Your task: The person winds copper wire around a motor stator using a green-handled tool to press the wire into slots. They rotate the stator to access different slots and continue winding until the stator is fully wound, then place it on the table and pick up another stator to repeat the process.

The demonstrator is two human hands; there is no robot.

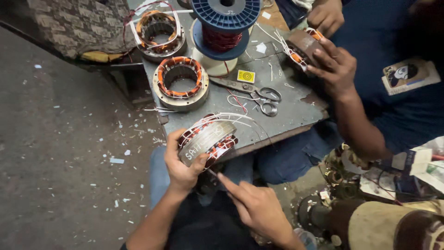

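The left hand grips a ringed steel stator wound with glossy copper wire; the right hand pinches a thin tool just below it.

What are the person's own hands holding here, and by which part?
The left hand grips a wound motor stator around its grey outer rim. The right hand pinches something thin; what it is cannot be told.

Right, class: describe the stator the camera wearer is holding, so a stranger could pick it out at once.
Start at the grey worktable. At its near edge, the left hand grips a wound stator tilted on its side. Unlike the two stators lying flat behind it, this one has handwriting on its steel rim.
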